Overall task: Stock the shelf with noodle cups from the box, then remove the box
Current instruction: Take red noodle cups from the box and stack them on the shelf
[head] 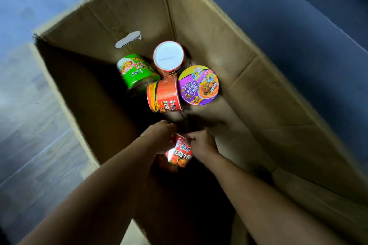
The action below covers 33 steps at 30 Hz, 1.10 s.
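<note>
I look down into a deep open cardboard box (249, 69). Both my hands reach inside and grip one red noodle cup (180, 155) between them: my left hand (157, 137) on its left side, my right hand (201, 144) on its right. Further in, on the box floor, lie a green cup (136, 72) on its side, an orange-red cup (164, 95) on its side, a cup showing its white base (168, 56), and a purple cup (198, 85) with its lid facing up. The shelf is out of view.
The box's near left wall (83, 109) is in deep shadow. A hand-hole cutout (128, 39) pierces the far wall. Grey floor (29, 125) lies to the left of the box and a dark surface (298, 16) to the right.
</note>
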{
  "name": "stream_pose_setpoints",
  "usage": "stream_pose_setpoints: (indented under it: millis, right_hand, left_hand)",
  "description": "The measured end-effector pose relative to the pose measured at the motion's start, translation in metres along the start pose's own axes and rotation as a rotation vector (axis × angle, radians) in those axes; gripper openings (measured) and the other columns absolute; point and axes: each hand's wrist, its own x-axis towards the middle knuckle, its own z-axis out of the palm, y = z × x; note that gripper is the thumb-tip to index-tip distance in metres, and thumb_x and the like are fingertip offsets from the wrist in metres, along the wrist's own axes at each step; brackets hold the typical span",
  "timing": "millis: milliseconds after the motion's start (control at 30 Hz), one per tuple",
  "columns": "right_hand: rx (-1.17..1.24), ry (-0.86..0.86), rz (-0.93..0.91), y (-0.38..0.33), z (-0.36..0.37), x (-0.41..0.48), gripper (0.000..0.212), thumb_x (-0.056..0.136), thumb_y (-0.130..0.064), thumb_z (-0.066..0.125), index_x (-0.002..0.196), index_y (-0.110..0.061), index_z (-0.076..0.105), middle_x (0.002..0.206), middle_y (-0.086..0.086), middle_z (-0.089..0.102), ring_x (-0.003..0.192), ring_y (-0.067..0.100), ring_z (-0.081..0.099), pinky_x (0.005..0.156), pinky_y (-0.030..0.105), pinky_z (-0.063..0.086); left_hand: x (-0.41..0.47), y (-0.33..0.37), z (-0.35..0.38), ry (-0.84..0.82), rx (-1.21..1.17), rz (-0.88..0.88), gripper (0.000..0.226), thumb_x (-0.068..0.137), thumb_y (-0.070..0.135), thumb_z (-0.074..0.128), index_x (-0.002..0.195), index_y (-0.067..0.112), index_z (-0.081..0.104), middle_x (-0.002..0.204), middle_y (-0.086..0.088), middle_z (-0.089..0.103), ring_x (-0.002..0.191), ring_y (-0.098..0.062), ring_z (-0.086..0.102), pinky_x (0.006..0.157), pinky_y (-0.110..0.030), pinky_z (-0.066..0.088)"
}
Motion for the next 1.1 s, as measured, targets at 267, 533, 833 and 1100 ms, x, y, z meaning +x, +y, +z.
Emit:
stream_pose_setpoints:
  millis: [267,533,833,1100]
  right_hand:
    - [0.01,-0.019,-0.021,-0.039,-0.068,-0.096,0.021,0.089,-0.027,0.062,0.095,-0.012,0.075,0.09,-0.001,0.074,0.087,0.013,0.068,0.073,0.025,0.054]
    - [0.337,0.068,-0.026,-0.143,-0.155,-0.202,0.015,0.081,-0.007,0.071,0.097,-0.006,0.073,0.08,0.002,0.068,0.062,0.002,0.06,0.066,0.015,0.048]
    - [0.422,0.153,-0.087,-0.248,-0.225,-0.346,0.012,0.076,-0.02,0.078,0.087,-0.018,0.073,0.083,0.003,0.073,0.075,0.015,0.067,0.071,0.029,0.054]
    - [0.536,0.184,-0.199,-0.311,-0.313,-0.5,0.026,0.083,-0.043,0.063,0.099,-0.023,0.062,0.093,-0.005,0.071,0.085,0.004,0.066,0.071,0.021,0.052]
  left_hand:
    - [-0.088,0.044,-0.056,-0.01,-0.157,0.05,0.032,0.094,0.035,0.051,0.125,0.029,0.06,0.123,-0.003,0.061,0.114,-0.023,0.056,0.091,-0.033,0.048]
    - [-0.201,0.094,-0.177,0.082,-0.493,0.036,0.029,0.09,0.041,0.06,0.11,0.02,0.067,0.103,-0.004,0.066,0.086,-0.013,0.058,0.059,-0.018,0.042]
    - [-0.336,0.124,-0.288,0.091,-0.697,0.223,0.017,0.087,0.023,0.069,0.07,0.021,0.066,0.06,0.011,0.065,0.059,0.004,0.056,0.055,-0.007,0.042]
    - [-0.452,0.189,-0.422,-0.006,-0.669,0.43,0.022,0.078,0.031,0.071,0.077,0.013,0.059,0.069,-0.005,0.066,0.059,-0.012,0.065,0.055,-0.024,0.054]
